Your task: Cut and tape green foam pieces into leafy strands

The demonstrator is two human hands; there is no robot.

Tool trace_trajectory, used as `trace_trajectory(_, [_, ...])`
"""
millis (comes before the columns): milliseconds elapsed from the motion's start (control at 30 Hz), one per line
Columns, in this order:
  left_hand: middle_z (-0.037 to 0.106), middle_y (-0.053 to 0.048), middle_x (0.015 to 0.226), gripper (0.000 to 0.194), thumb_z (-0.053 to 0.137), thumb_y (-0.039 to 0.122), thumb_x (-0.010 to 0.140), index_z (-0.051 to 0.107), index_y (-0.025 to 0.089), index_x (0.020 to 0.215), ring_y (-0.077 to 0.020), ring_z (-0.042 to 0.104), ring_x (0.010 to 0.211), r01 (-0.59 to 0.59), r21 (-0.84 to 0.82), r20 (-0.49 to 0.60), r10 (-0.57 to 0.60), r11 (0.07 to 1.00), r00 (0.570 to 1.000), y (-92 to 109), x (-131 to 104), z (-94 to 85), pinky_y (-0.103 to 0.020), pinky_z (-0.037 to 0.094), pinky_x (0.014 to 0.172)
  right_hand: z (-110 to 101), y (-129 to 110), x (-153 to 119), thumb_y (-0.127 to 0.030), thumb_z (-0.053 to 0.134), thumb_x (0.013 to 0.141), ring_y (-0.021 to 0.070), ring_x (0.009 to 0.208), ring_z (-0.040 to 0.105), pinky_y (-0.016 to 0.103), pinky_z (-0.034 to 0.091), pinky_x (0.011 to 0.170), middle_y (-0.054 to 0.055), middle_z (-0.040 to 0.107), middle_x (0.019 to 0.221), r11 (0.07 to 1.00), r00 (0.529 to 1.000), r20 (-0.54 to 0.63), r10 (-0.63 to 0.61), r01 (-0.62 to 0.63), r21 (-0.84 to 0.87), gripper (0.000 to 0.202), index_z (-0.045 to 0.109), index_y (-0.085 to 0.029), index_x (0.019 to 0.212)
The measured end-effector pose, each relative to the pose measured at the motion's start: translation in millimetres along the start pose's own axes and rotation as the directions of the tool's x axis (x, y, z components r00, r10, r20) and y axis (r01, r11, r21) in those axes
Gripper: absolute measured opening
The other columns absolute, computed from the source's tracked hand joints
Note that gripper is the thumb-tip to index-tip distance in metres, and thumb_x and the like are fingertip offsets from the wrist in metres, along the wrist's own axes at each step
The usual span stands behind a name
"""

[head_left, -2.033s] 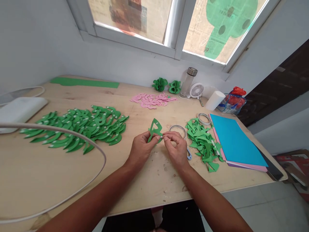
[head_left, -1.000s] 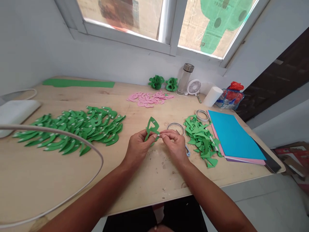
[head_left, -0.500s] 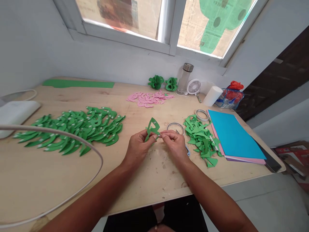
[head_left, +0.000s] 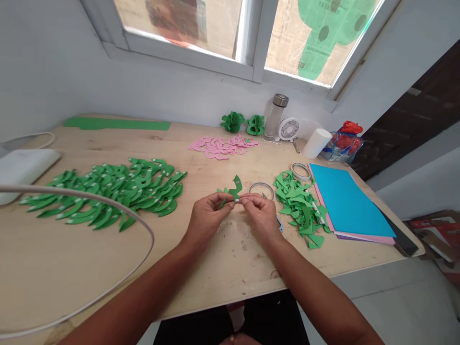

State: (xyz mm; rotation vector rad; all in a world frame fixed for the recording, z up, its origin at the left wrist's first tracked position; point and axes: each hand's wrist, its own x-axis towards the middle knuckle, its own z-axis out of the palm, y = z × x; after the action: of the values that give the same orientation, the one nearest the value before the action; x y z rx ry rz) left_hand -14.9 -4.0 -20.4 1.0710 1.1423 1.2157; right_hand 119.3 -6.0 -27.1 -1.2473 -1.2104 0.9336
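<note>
A green paper cutout (head_left: pixel 235 188) with small white tape patches is pinched between the thumb and fingers of my left hand (head_left: pixel 206 216). Its curved tip points up, while other green pieces of it show behind the fingers. My right hand (head_left: pixel 261 214) is closed in a pinch right beside a white patch on the cutout's near end; what lies between its fingertips is too small to make out. Just beyond the right hand lies a roll of tape (head_left: pixel 250 187). A light blue tool handle (head_left: pixel 280 224) is partly hidden by that hand.
Left of my hands spreads a heap of green cutouts (head_left: pixel 108 194) with white patches. Green scraps (head_left: pixel 302 203), another tape roll (head_left: pixel 301 178) and blue sheets (head_left: pixel 348 201) are on the right. Pink cutouts (head_left: pixel 223 146), a bottle (head_left: pixel 275 117) and a fan (head_left: pixel 288 129) stand farther back. A cable (head_left: pixel 153 239) arches at left.
The green cutout has turned and folded between my fingers: its open loop shape has given way to a single curved tip pointing up. Both hands stay almost in place.
</note>
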Motion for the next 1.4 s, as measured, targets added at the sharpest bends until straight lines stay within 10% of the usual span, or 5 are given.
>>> trace_trajectory(900, [0.066,-0.002,0.071,0.021,0.072,0.034,0.064,0.068,0.015,0.070,-0.0145,0.058,0.067,0.033,0.053,-0.062,-0.029,0.998,0.998,2,4,-4.6,-0.028,0.049,0.067,-2,1,1,-0.022,0.058,0.076,0.0199,0.087,0.064,0.035,0.045,0.087,0.005,0.071,0.080,0.988,0.997,0.023,-0.076,0.078,-0.135,0.017,0.074,-0.021,0.070])
trace_trajectory(1400, [0.065,-0.004,0.074,0.025,0.074,0.035,0.062,0.068,0.016,0.076,-0.0158,0.060,0.066,0.108,-0.081,0.137,-0.096,0.991,0.986,12,-1,-1.0,-0.027,0.050,0.058,-1,1,0,-0.026,0.059,0.072,0.0194,0.081,0.061,0.031,0.044,0.075,0.004,0.070,0.079,0.992,0.999,0.029,-0.039,0.042,-0.119,0.011,0.065,-0.020,0.065])
